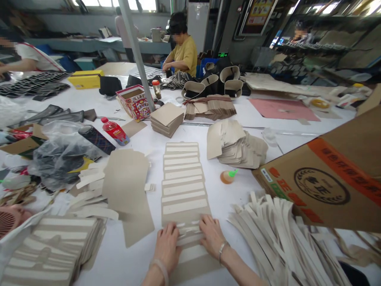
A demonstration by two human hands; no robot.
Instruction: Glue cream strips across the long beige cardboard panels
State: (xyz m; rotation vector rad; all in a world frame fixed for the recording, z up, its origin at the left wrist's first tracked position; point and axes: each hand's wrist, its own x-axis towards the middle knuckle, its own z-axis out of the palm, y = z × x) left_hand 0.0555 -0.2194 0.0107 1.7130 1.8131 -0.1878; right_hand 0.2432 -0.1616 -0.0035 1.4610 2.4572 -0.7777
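A column of overlapping beige panels [185,216] lies in front of me, each with white strips [184,172] across it. At its near end, a pale strip [189,229], blurred, stretches between my hands. My left hand [167,245] has its fingers curled down on the strip's left end. Opposite it, my right hand [212,237] pinches the right end, fingers pressed together. Loose white strips [276,234] lie in a heap on the right. On the left are a large beige panel [126,178] and a stack of panels with strips [53,250].
A cardboard box [336,171] leans in from the right. A small glue bottle [228,176] stands beside the column. Beyond are beige stacks [166,119], a red-capped bottle [116,132], a metal pole [137,51] and a co-worker in yellow [186,53]. Plastic bags [64,155] lie left.
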